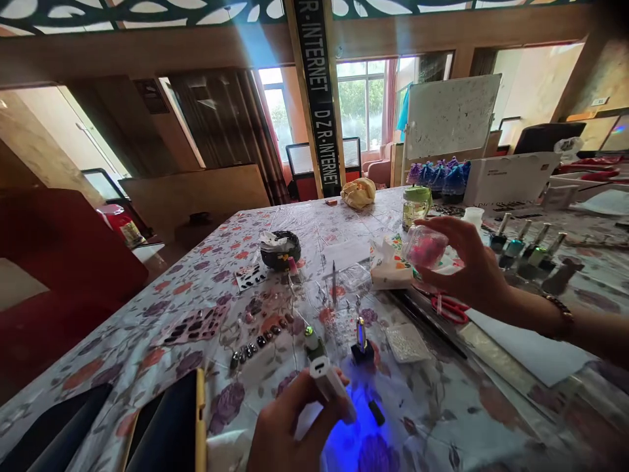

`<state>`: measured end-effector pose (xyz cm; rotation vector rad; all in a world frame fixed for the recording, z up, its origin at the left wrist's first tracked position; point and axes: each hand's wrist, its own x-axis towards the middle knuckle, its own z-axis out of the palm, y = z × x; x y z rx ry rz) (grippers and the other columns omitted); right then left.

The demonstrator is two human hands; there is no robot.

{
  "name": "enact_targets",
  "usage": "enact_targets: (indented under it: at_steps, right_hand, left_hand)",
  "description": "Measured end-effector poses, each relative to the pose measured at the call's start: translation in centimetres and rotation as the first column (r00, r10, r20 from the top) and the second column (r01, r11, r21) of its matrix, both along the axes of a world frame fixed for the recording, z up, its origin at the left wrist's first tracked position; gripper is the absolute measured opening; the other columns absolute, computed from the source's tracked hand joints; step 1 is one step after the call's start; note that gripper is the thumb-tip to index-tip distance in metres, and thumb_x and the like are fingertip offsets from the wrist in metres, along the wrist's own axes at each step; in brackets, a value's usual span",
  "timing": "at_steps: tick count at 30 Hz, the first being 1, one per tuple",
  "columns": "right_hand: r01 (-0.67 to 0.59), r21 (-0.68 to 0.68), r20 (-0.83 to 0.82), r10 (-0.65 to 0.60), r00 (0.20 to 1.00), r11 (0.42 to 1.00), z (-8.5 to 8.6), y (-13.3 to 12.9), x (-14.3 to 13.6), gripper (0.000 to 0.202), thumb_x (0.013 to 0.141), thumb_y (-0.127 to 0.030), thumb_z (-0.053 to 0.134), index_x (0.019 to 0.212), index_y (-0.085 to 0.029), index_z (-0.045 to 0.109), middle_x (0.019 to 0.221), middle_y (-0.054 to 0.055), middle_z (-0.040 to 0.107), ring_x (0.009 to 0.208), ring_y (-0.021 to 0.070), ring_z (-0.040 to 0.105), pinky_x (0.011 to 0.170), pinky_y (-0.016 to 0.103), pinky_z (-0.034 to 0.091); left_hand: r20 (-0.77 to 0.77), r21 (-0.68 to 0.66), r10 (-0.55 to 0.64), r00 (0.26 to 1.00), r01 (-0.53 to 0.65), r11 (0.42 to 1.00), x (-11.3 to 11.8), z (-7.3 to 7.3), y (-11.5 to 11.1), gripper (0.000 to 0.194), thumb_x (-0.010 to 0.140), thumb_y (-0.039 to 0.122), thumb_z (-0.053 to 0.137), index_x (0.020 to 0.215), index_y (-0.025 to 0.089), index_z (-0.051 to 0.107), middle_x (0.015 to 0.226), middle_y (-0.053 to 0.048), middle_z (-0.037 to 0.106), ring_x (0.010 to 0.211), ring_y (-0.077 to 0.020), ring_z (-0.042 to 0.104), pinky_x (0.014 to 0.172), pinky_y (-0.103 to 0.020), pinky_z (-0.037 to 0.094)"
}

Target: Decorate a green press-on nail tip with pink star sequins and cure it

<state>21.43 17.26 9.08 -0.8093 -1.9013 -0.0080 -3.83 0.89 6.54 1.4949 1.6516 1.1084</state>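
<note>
My left hand is closed around a small white lamp, which casts blue light on the flowered tablecloth near the front. At the right, my right hand grips a clear container with pink contents between thumb and fingers, raised over the table. A dark-based bottle and a green-topped bottle stand just beyond the lamp. A row of dark, shiny nail tips lies left of them. A small dark piece lies in the blue light.
Two phones lie front left, one with a yellow edge. A black bowl, a tissue pack, a tray of pearly beads and red scissors lie farther in. Several polish bottles and a green-lidded jar stand right.
</note>
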Motion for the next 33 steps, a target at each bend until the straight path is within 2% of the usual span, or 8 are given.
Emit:
enact_targets:
  at_steps: [3, 6, 12, 16, 19, 23, 28, 33]
  right_hand:
    - [-0.033, -0.041, 0.002, 0.034, 0.999, 0.999, -0.2, -3.5, -0.5, 0.068, 0.066, -0.011, 0.064, 0.124, -0.03, 0.034, 0.126, 0.004, 0.051, 0.111, 0.0243, 0.053, 0.097, 0.042, 0.042]
    - [-0.079, -0.036, -0.006, 0.079, 0.997, 0.996, -0.6, -6.0, -1.2, 0.067, 0.065, -0.006, 0.062, 0.122, -0.031, 0.036, 0.123, 0.004, 0.053, 0.112, 0.025, 0.052, 0.098, 0.044, 0.041]
    - [-0.162, -0.067, -0.05, 0.158, 0.986, 0.985, -2.2, -8.5, -2.1, 0.072, 0.064, -0.002, 0.06, 0.124, -0.033, 0.034, 0.127, 0.001, 0.049, 0.117, 0.0245, 0.048, 0.1, 0.045, 0.04]
    - [-0.175, -0.126, -0.056, 0.169, 0.984, 0.976, -2.9, -8.8, -2.7, 0.071, 0.066, -0.003, 0.06, 0.124, -0.034, 0.034, 0.127, 0.001, 0.049, 0.116, 0.0233, 0.049, 0.098, 0.044, 0.043]
    - [-0.166, -0.152, -0.071, 0.157, 0.985, 0.974, -3.5, -8.4, -3.0, 0.069, 0.066, -0.005, 0.061, 0.124, -0.033, 0.035, 0.126, 0.001, 0.05, 0.116, 0.0235, 0.049, 0.097, 0.044, 0.043]
    - [-0.168, -0.164, -0.057, 0.161, 0.985, 0.972, -4.2, -7.5, -3.1, 0.07, 0.065, -0.004, 0.06, 0.124, -0.031, 0.034, 0.125, 0.002, 0.05, 0.118, 0.0222, 0.047, 0.099, 0.042, 0.04]
    - [-0.101, -0.281, 0.145, 0.146, 0.979, 0.954, -4.3, -7.1, -2.0, 0.068, 0.067, -0.014, 0.064, 0.126, -0.027, 0.033, 0.126, 0.006, 0.051, 0.118, 0.0216, 0.047, 0.095, 0.037, 0.042]
    - [0.001, -0.495, 0.332, 0.188, 0.924, 0.869, -4.2, -6.5, -0.4, 0.061, 0.072, -0.025, 0.062, 0.126, -0.023, 0.034, 0.12, 0.01, 0.057, 0.109, 0.0251, 0.054, 0.091, 0.041, 0.044]
  left_hand:
    - [0.011, -0.014, 0.013, 1.0, -0.013, 1.0, 0.2, -0.2, 0.0, 0.019, 0.076, 0.039, 0.058, 0.075, 0.022, 0.066, 0.075, 0.0, 0.071, 0.077, -0.019, 0.065, 0.076, -0.03, 0.049]
    - [0.016, 0.001, 0.024, 1.0, -0.024, 1.0, 0.3, -0.4, -0.1, 0.017, 0.075, 0.038, 0.06, 0.08, 0.022, 0.066, 0.079, 0.001, 0.071, 0.078, -0.0177, 0.064, 0.075, -0.028, 0.048]
    - [0.086, 0.03, 0.006, 0.996, -0.008, 1.0, 1.1, -0.1, -0.7, 0.017, 0.072, 0.036, 0.063, 0.083, 0.024, 0.065, 0.081, 0.003, 0.071, 0.075, -0.0151, 0.064, 0.067, -0.024, 0.05]
    - [-0.011, 0.046, 0.054, 0.998, -0.053, 0.998, 1.5, 0.1, -1.2, 0.015, 0.072, 0.038, 0.062, 0.081, 0.025, 0.065, 0.082, 0.004, 0.071, 0.082, -0.017, 0.065, 0.073, -0.026, 0.048]
    - [-0.065, 0.033, 0.107, 0.992, -0.105, 0.994, 1.4, 0.1, -1.2, 0.02, 0.071, 0.042, 0.063, 0.082, 0.025, 0.064, 0.088, 0.003, 0.071, 0.088, -0.0205, 0.063, 0.071, -0.029, 0.048]
    - [-0.069, 0.002, 0.101, 0.993, -0.101, 0.995, 1.1, 0.0, -1.1, 0.02, 0.074, 0.043, 0.06, 0.081, 0.024, 0.063, 0.078, 0.003, 0.07, 0.082, -0.0197, 0.064, 0.072, -0.03, 0.047]
    - [-0.048, 0.025, 0.056, 0.997, -0.055, 0.998, 0.9, 0.0, -0.9, 0.02, 0.076, 0.043, 0.058, 0.082, 0.024, 0.061, 0.078, 0.004, 0.07, 0.081, -0.0168, 0.064, 0.074, -0.028, 0.046]
    - [-0.044, 0.048, 0.067, 0.997, -0.065, 0.997, 1.1, -0.1, -0.8, 0.019, 0.075, 0.04, 0.06, 0.083, 0.023, 0.062, 0.081, 0.003, 0.07, 0.082, -0.0178, 0.064, 0.071, -0.027, 0.047]
